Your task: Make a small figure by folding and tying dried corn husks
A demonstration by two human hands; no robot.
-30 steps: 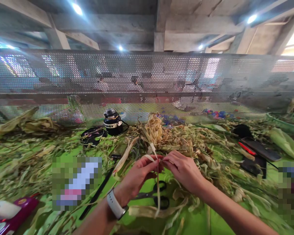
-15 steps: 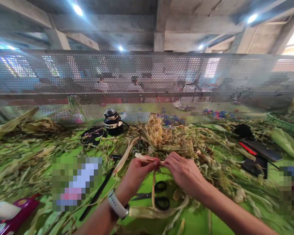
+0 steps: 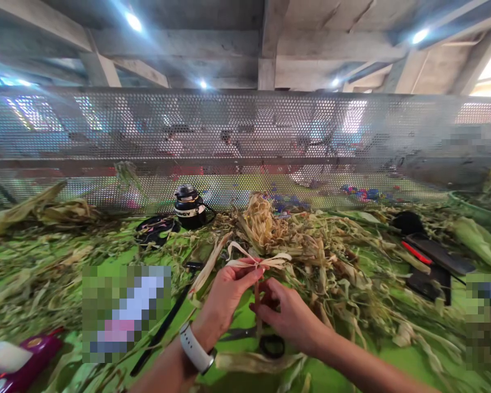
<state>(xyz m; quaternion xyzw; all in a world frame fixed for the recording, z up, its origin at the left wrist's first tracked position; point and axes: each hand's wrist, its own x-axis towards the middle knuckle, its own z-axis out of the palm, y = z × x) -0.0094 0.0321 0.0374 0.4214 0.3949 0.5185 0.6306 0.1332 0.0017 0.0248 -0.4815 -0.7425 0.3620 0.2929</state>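
Observation:
My left hand (image 3: 233, 284), with a white-strapped watch (image 3: 196, 348) on its wrist, pinches the middle of a looped bow of pale dried corn husk strips (image 3: 276, 261). The loops spread to both sides above the fingertips. From the pinched middle a narrow husk strip (image 3: 259, 322) hangs down. My right hand (image 3: 288, 314) is just below and to the right, its fingers curled around that hanging strip. Black-handled scissors (image 3: 272, 346) lie under the hands, partly covered by the right hand and the strip.
Dried husks (image 3: 306, 234) litter the green table (image 3: 239, 382). A black jar (image 3: 189, 207) stands behind. A black rod (image 3: 163, 327) lies left, a maroon device (image 3: 39, 355) at far left, and a dark phone-like slab (image 3: 437, 254) at right. A perforated metal screen (image 3: 245, 125) closes the back.
The husk strips now show as open loops above my left fingers. My right hand has moved down from the pinched strips to the hanging strip and now covers part of the scissors.

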